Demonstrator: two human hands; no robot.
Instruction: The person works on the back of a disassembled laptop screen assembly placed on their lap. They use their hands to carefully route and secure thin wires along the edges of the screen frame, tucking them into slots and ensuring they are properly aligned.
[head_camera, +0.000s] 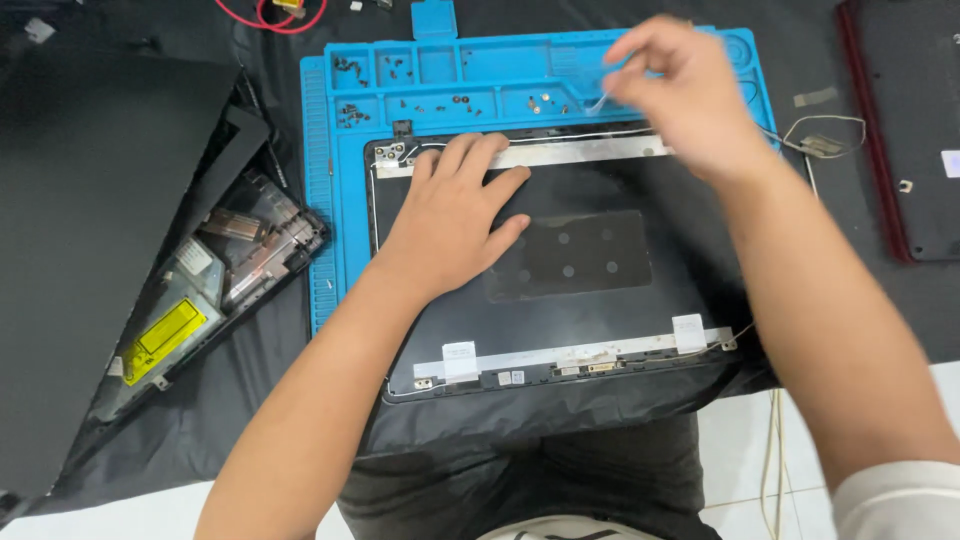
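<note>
- Head view looks down on a dark lid shell (570, 300) lying inside-up on a blue mat (320, 200), its near edge past the mat and over the person's lap; a hard pull or a knee shift could, I judge, tip or slide the shell off.
- Left hand (455, 215) lies flat and open on the shell's upper left, fingers spread and touching the pale foil strip (580, 153) along the far edge. It grasps nothing, only presses down. Should it lift, the shell would likely jump with whatever the other hand pulls.
- Right hand (680, 95) hovers over the shell's far right corner, thumb and fingers pinched on a small pale sliver (603, 98); motion blur hides whether this is tape or film. Pulled fast, it could tear and leave residue.
- Opened chassis (215, 290) sits left of the mat, partly under a black panel (90, 250); an elbow swing could knock either.
- Thin white cable (500, 140) runs round the shell's rim and trails right to a small connector (822, 146); a finger could snag it.
- Loose screws (352, 115) lie in the mat's far trays, just beyond the hands. A brush of the wrist could scatter them.
</note>
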